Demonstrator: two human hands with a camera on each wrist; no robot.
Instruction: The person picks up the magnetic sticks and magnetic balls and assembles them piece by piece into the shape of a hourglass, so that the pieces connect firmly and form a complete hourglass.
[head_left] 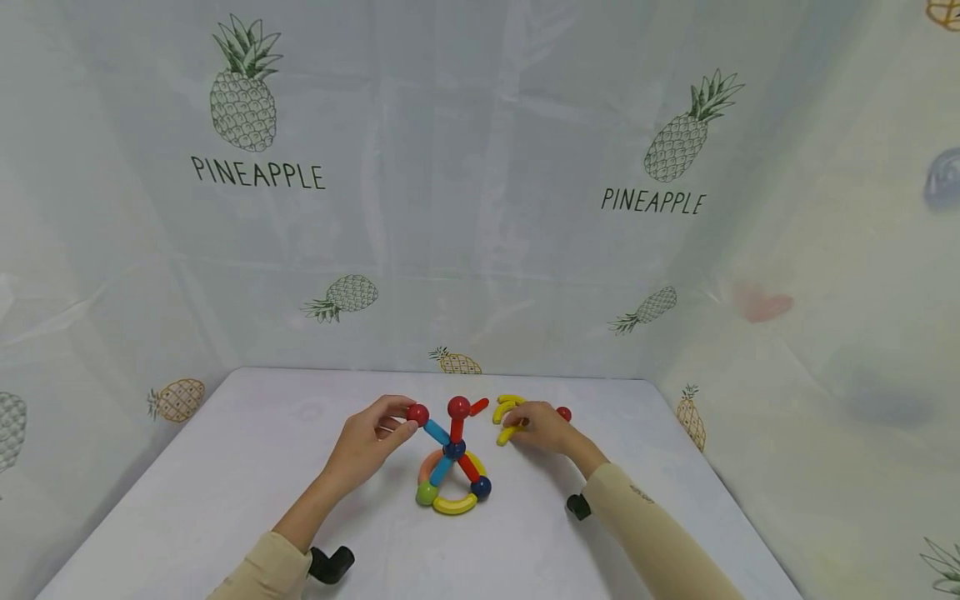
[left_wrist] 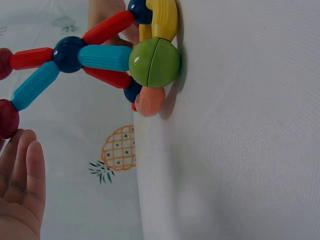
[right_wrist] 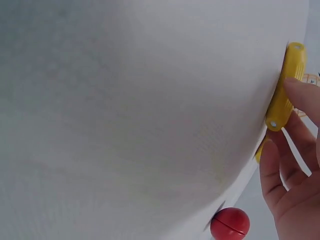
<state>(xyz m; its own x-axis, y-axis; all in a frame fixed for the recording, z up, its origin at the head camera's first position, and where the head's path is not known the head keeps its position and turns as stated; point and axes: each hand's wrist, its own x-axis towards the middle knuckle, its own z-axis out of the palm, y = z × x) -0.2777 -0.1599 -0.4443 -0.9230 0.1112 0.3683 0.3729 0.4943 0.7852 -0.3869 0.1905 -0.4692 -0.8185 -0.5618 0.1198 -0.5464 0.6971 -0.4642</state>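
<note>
My left hand (head_left: 366, 442) pinches a red ball (head_left: 417, 414) at the tip of a light-blue rod (head_left: 437, 432). That rod belongs to a standing figure of magnetic balls and rods, joined at a central navy ball (left_wrist: 68, 54). Another red ball (head_left: 459, 407) tops its upright red rod. At the base are a green ball (left_wrist: 154, 63), a navy ball (head_left: 481, 487) and curved rods, including a yellow one (head_left: 454, 505). My right hand (head_left: 546, 427) is at the back right, its thumb and fingers gripping a yellow curved rod (right_wrist: 287, 86) on the table.
Further yellow curved rods (head_left: 502, 410) lie just beyond the right hand. A short red rod (head_left: 479, 407) lies behind the figure, and a loose red ball (right_wrist: 230, 223) sits beside the right hand. Black wrist-mounted pieces (head_left: 332, 565) show near both sleeves. A pineapple-print curtain (head_left: 465, 208) hangs behind the white table (head_left: 225, 483).
</note>
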